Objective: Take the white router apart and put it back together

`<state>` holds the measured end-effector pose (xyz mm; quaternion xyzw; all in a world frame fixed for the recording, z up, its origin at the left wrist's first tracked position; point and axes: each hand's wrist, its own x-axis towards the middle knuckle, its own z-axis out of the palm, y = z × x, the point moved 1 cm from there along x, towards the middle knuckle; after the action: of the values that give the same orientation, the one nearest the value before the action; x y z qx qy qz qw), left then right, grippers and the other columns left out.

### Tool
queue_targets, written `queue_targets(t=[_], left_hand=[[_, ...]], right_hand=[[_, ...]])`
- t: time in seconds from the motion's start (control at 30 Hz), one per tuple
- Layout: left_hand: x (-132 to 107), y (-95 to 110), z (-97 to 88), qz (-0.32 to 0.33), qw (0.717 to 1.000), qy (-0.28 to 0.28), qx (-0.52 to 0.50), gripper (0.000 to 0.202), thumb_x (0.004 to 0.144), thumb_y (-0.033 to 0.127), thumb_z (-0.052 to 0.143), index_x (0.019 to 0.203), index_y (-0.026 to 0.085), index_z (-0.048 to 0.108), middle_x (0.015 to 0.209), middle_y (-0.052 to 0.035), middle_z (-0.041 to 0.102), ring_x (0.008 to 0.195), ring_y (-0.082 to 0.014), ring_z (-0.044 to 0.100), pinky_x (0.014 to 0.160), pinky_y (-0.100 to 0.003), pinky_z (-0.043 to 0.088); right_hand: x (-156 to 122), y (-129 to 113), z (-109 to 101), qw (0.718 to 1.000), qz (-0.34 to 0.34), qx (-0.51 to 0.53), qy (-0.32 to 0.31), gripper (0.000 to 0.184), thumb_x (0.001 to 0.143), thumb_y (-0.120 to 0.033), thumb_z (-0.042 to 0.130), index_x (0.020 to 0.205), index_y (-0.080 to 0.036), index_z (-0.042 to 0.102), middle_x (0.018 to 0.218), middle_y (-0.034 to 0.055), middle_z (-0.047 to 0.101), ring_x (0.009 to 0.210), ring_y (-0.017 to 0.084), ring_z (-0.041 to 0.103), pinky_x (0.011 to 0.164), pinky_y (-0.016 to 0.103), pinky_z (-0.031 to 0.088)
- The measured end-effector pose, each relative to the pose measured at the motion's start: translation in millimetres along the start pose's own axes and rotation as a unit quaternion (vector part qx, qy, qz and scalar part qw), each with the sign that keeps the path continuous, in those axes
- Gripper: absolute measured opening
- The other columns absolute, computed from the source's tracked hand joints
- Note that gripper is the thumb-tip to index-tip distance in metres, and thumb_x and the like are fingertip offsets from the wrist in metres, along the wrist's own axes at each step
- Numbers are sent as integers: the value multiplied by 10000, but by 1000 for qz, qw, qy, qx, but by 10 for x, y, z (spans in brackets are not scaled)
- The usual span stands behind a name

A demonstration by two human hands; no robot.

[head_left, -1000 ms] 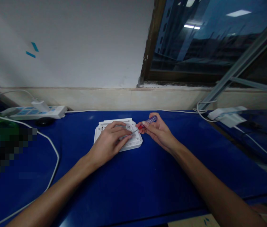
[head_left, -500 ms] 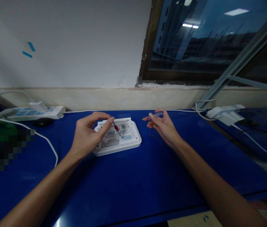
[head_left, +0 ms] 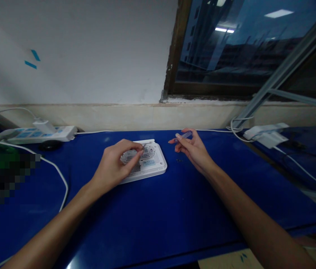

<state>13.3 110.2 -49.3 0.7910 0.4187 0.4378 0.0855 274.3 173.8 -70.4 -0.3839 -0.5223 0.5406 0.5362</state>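
My left hand (head_left: pixel 120 160) is over a white vented device housing (head_left: pixel 154 171), its thumb and forefinger pinched on a thin metal screwdriver shaft (head_left: pixel 144 146). Most of that shaft is hidden by the fingers. The housing lies on the blue table with a printed label and rows of small holes facing up. To its right, my right hand (head_left: pixel 193 148) is closed on a clear, purplish screwdriver handle (head_left: pixel 185 135), held above the table and apart from the housing. Several tiny dark screws (head_left: pixel 179 160) lie between the housing and my right hand.
A white power strip (head_left: pixel 62 133) with a plug stands at the back left, a black rounded object (head_left: pixel 50 145) before it. White cables run along the wall and down the left. White adapters (head_left: pixel 268 135) and a metal frame (head_left: pixel 270 86) are at the right.
My left hand has moved right over the housing with the screwdriver shaft. The shaft's red collar, visible before, is now hidden. My right hand has barely moved.
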Motion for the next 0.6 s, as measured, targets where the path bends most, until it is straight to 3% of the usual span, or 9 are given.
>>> queue_targets(t=[0.13,0.23,0.4,0.6], left_hand=[[-41,-38,124,18,995,-99,-14,118,964,253,619,1005,212,722,982,-21,752,901,-164,695,831,-302,536],[-64,-37,187,31,989,-142,-7,148,981,267,598,1016,214,731,987,-36,750,911,-183,697,837,-328,545],[-76,-59,210,35,991,-128,3,163,980,280,602,1043,205,733,1012,-57,747,933,-203,697,848,-358,552],[-69,-81,214,36,992,-124,9,151,976,263,607,1036,202,732,1002,-54,748,920,-197,695,834,-349,548]], right_hand=[[-12,-10,6,1000,-2,-11,-15,425,810,-385,786,1042,-270,449,829,30,776,601,132,633,628,295,478],[-34,-29,18,998,-12,-34,-48,373,784,-368,813,989,-251,525,787,23,761,664,153,660,635,302,484],[-76,-48,21,990,3,-74,-124,260,800,-370,799,912,-229,612,954,52,771,678,133,653,654,308,509],[-120,-57,50,981,6,-87,-172,228,796,-354,807,888,-227,641,890,35,761,700,142,675,698,319,538]])
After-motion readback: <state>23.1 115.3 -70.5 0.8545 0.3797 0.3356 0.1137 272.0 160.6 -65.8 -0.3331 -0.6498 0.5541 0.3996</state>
